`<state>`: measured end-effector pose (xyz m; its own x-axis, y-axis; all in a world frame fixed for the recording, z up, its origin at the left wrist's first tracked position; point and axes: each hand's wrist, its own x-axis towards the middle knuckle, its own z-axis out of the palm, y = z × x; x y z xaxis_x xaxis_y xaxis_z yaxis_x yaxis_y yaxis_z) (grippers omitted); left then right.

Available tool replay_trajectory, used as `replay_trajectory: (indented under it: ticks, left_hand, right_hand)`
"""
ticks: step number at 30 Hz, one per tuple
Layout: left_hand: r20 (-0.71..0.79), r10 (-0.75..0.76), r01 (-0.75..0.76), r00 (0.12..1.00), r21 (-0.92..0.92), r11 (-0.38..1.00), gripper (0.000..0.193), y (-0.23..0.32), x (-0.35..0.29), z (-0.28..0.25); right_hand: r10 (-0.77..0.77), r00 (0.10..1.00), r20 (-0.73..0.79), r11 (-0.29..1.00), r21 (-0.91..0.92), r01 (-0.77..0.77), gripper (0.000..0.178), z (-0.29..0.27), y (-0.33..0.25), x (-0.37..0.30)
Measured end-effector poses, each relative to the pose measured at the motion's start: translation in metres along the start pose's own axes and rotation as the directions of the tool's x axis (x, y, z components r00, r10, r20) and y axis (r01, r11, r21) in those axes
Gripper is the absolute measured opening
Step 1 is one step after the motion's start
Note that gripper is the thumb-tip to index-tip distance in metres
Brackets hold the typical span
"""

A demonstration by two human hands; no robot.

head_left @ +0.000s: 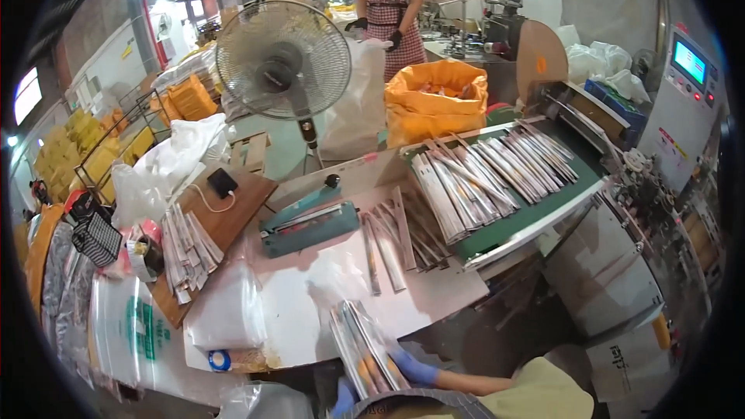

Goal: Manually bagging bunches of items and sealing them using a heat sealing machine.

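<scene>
At the table's near edge, my right hand, in a blue-violet glove, is closed on the right side of a bundle of long slim packets. The left glove, my left hand, grips the same bundle low on its left side and shows only in part. The packets lie side by side lengthwise, silvery with orange printing. Clear film seems to reach past their far end, but glare blurs it. Just beyond, a few loose packets lie on the white tabletop, beside a teal box-shaped device.
On the right, a green conveyor carries many slim packets. A stack of clear bags and a brown board with more packets lie left. Beyond stand a fan, an orange sack and a person in a checked apron.
</scene>
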<state>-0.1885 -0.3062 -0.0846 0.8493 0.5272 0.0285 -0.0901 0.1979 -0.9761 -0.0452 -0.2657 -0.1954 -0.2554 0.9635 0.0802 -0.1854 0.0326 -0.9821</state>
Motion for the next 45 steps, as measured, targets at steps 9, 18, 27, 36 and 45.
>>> replay_trajectory:
  ticks: [9, 18, 27, 36, 45]
  left_hand:
    - [0.812, -0.353, 0.530, 0.465, -0.575, -0.623, 0.031, -0.041, -0.031, 0.092]
    - [0.895, -0.238, 0.323, 0.376, -0.368, -0.872, 0.011, -0.088, -0.008, 0.245]
    - [0.782, -0.099, -0.123, 0.615, -0.029, -0.992, 0.022, -0.085, 0.018, 0.216]
    - [0.852, 0.060, -0.095, 0.520, 0.127, -0.987, 0.057, 0.059, 0.131, 0.244]
    - [0.796, 0.322, -0.259, 0.512, 0.501, -0.826, 0.025, 0.161, 0.110, 0.284]
  right_hand:
    - [-0.205, 0.840, 0.502, 0.380, -0.750, 0.541, 0.020, -0.022, -0.152, 0.073]
    - [-0.287, 0.613, 0.736, 0.090, -0.617, 0.782, 0.015, -0.008, -0.269, 0.204]
    - [-0.622, 0.543, 0.564, -0.120, -0.754, 0.646, 0.028, 0.041, -0.208, 0.199]
    - [-0.669, 0.742, -0.045, 0.308, -0.925, 0.221, 0.016, -0.033, -0.153, 0.362]
    - [-0.501, 0.865, 0.035, 0.732, -0.517, 0.445, 0.019, 0.000, -0.131, 0.409]
